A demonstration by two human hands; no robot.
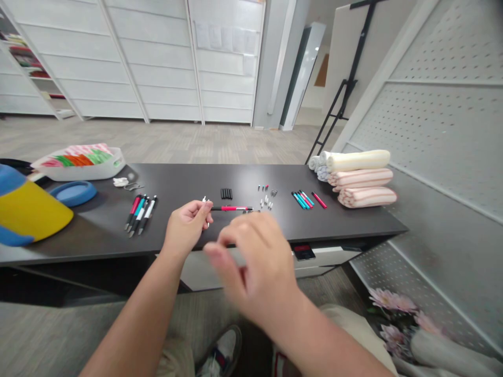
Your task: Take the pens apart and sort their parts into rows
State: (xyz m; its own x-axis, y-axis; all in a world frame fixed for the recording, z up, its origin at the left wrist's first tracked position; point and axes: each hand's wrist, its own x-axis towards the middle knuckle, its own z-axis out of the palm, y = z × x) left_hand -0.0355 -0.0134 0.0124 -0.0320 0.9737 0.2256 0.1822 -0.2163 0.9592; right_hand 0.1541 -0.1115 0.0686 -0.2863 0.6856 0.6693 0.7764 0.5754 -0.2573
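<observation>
My left hand [187, 224] is closed in a pinch on the end of a red pen [231, 208], held level above the dark table [188, 183]. My right hand [251, 262] hovers nearer to me, blurred by motion, fingers loosely curled; nothing shows in it. Small black tubes [226, 193] and tiny white and grey pen parts [267, 201] lie just beyond the pen. Finished pens [140, 213] lie in a row at the left, and several teal and red pens [308, 199] lie at the right.
Rolled striped towels [361, 180] are stacked at the table's right end. A white tray of coloured items [78, 162], a blue lid [74, 192] and a yellow and blue object [27, 212] sit at the left. Pink flowers [393, 309] lie by my right knee.
</observation>
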